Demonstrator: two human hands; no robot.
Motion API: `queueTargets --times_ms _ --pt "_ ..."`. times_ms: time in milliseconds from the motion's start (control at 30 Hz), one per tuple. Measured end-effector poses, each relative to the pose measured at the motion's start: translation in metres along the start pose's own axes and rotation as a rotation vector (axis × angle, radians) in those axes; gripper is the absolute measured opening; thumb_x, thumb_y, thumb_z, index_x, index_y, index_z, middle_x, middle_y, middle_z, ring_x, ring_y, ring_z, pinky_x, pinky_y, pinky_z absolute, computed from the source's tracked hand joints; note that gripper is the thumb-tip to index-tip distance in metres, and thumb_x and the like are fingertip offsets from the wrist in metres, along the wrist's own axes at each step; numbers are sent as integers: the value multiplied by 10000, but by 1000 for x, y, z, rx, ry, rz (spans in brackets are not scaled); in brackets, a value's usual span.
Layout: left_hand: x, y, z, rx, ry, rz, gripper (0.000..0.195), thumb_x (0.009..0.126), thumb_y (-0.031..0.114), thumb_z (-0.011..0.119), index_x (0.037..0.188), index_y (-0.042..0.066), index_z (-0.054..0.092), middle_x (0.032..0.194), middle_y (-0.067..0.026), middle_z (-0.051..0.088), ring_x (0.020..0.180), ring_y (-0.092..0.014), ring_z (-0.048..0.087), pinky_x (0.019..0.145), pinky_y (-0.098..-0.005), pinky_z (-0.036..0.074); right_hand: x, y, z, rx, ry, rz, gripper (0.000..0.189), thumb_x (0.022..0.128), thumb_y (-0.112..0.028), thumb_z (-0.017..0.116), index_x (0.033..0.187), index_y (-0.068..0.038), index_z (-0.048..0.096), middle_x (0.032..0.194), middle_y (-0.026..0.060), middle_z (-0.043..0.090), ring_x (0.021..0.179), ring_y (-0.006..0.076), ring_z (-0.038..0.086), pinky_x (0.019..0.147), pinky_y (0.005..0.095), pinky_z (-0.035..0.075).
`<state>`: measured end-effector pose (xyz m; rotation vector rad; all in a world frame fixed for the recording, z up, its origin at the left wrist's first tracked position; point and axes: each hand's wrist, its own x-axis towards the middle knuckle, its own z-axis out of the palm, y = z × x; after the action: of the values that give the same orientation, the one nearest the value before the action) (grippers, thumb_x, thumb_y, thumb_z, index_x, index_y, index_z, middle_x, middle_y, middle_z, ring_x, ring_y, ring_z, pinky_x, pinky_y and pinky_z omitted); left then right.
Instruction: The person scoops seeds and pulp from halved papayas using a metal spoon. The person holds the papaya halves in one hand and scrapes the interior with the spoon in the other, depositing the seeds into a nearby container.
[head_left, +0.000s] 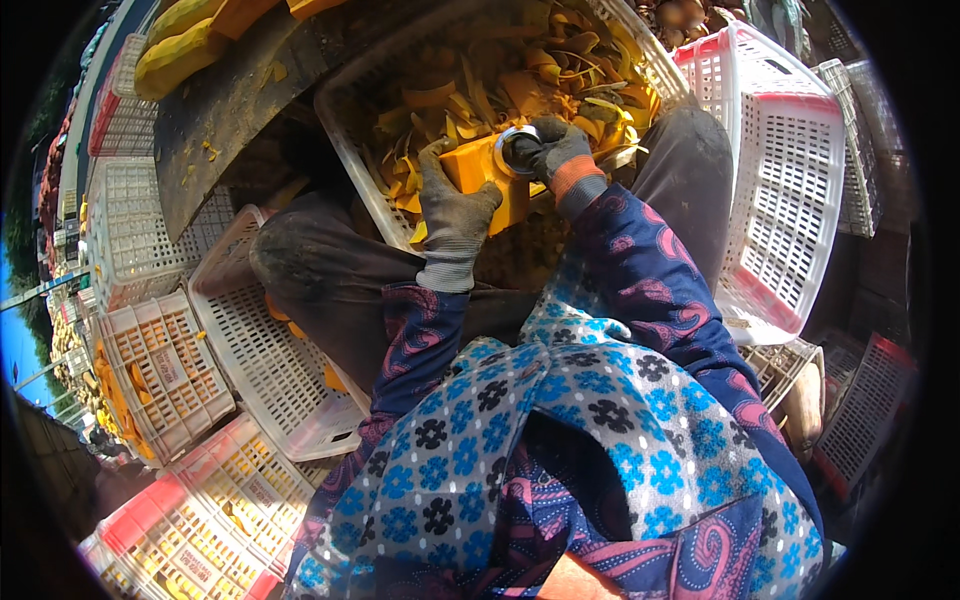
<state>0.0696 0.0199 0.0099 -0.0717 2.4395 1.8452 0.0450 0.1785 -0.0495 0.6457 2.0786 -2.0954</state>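
My left hand (454, 202), in a dirty knit work glove, grips a block of peeled orange squash (514, 206) from its left side. My right hand (566, 154), gloved with an orange band at the wrist, holds a ring-shaped metal tool (500, 155) against the block's upper right side. Part of the tool is hidden behind my right fingers. Both hands are above a white plastic crate (352, 169) between my knees. Inside it lie many orange and yellow squash peelings (480, 97), with stringy pulp close to my right hand.
Whole yellow-green squash (176, 56) rest on a worn board (225, 112) at upper left. Orange pieces lie in an open crate (262, 360) by my left knee. A slatted crate (165, 371) and a red-edged crate (214, 517) hold more. A white-and-red crate (787, 202) stands tilted at right.
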Motion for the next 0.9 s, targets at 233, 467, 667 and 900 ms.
queueTargets --times_ms 233,467,667,900 --pt "-2 6 -2 134 16 23 619 639 12 717 1175 70 412 1054 -143 565 949 -244 600 845 -330 503 -16 -10 16 -362 -76 -387 490 699 18 756 1157 -12 584 1076 107 641 924 155 605 845 289 508" --pt "-3 13 -3 26 -29 1 600 656 -11 682 1195 59 428 1091 -134 547 992 -245 585 886 -325 487 2 -10 0 -110 57 -60 431 733 -184 758 1092 15 626 990 149 678 881 224 641 796 299 505" --pt "2 0 1 45 -26 30 605 664 -23 705 1189 61 419 1089 -140 554 983 -242 593 863 -329 502 7 9 7 -15 130 -228 410 768 -148 731 1131 -10 601 985 121 673 896 222 632 807 314 499" --pt "5 9 2 126 36 -48 599 647 16 742 1157 61 432 1020 -150 595 907 -248 622 819 -335 518 -14 -35 4 -644 37 -289 331 751 -79 718 1070 -58 628 962 121 677 873 228 648 784 321 514"
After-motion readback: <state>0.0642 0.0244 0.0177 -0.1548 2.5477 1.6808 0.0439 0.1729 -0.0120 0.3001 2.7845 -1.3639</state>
